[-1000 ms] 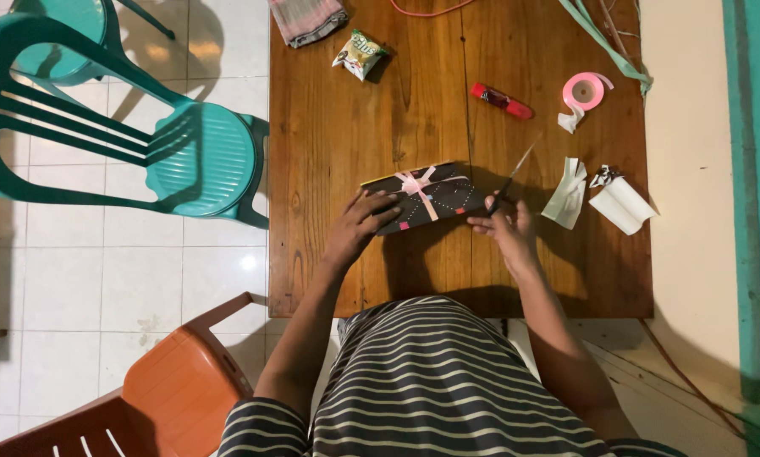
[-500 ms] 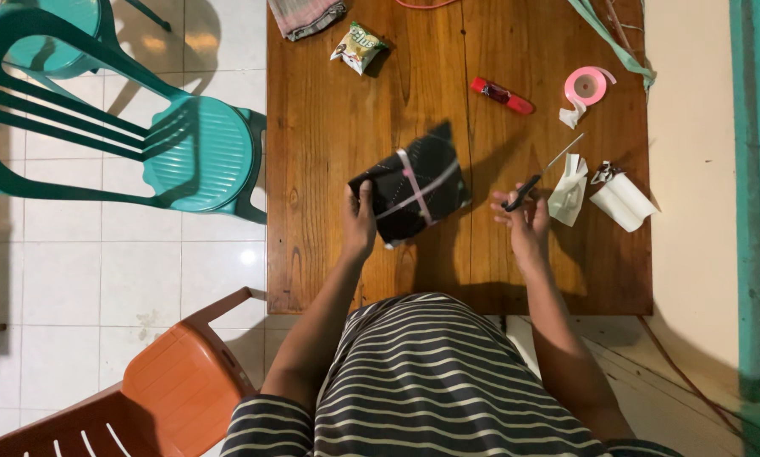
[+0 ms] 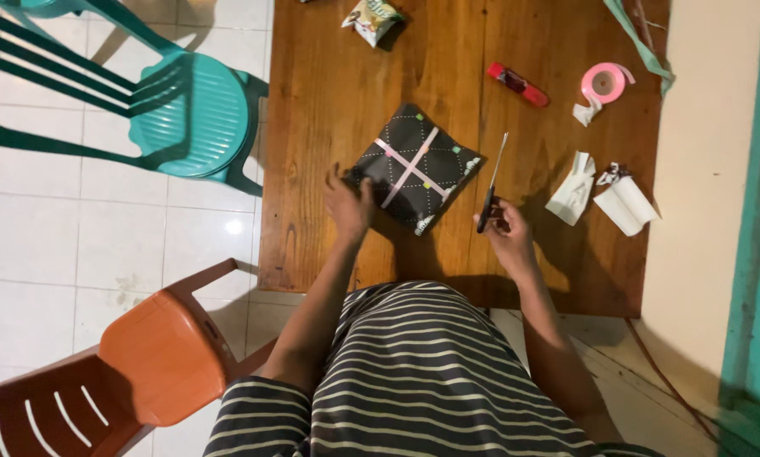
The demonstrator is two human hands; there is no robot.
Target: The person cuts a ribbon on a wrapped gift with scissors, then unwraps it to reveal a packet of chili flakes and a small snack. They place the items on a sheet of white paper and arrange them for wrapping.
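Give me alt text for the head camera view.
Seen from above, a person's left hand rests on a black wrapped parcel crossed with pink ribbon, while the right hand holds scissors on a wooden table; nearby lie a pink ribbon roll and red marker.

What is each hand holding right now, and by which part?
The right hand holds the scissors by the black handle, blades pointing away. The left hand rests on the near-left corner of the wrapped black parcel.
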